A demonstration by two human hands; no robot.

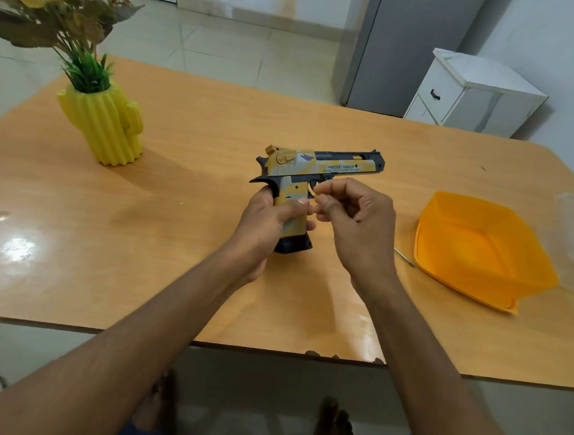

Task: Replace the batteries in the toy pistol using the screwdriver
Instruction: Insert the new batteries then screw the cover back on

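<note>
Toy pistol (311, 171) was held upright above the middle of the table (185, 188), barrel pointing toward the right edge. Left hand (271, 219) gripped the yellow handle, thumb across its side; black magazine base showed below the fingers. Right hand (355, 210) sat just beside the trigger guard, fingers curled, thumb and forefinger pinched together; whether they held anything could not be told. Metal shaft (404, 256), likely the screwdriver, lay against the orange tray (482, 253) near the right edge. Cactus vase (105, 124) stood at the far left corner.
</note>
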